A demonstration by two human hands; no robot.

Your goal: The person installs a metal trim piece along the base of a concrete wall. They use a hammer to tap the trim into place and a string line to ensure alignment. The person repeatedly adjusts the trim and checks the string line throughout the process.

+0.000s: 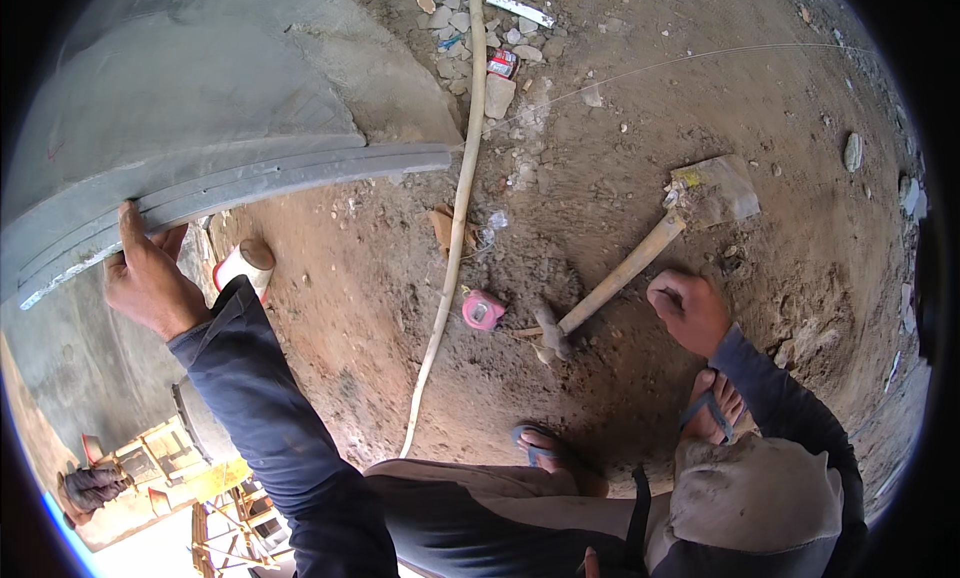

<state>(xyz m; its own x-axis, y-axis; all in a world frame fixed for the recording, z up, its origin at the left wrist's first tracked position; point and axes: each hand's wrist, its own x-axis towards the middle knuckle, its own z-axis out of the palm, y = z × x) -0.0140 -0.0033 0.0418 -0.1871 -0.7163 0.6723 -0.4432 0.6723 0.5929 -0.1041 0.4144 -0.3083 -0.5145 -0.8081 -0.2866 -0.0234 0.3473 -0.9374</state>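
A long grey metal straightedge (300, 168) lies along the edge of a smooth grey cement surface (215, 78). My left hand (150, 273) is closed on its near left part, fingers over the edge. My right hand (692, 310) is a loose fist above the dirt; its palm is hidden, so I cannot tell whether anything is inside. Beside it on the ground lies a hammer (620, 276) with a wooden handle, its head towards the middle. A pink tape measure (483, 310) lies left of the hammer head.
A long pale pole (455, 228) crosses the ground between my hands. Near my left wrist is a white bucket (248, 266). A crumpled clear wrapper (722, 190) lies at the hammer handle's end. Stone chips (450, 23) are scattered at the far side. Yellowish scaffolding (235, 528) shows lower left.
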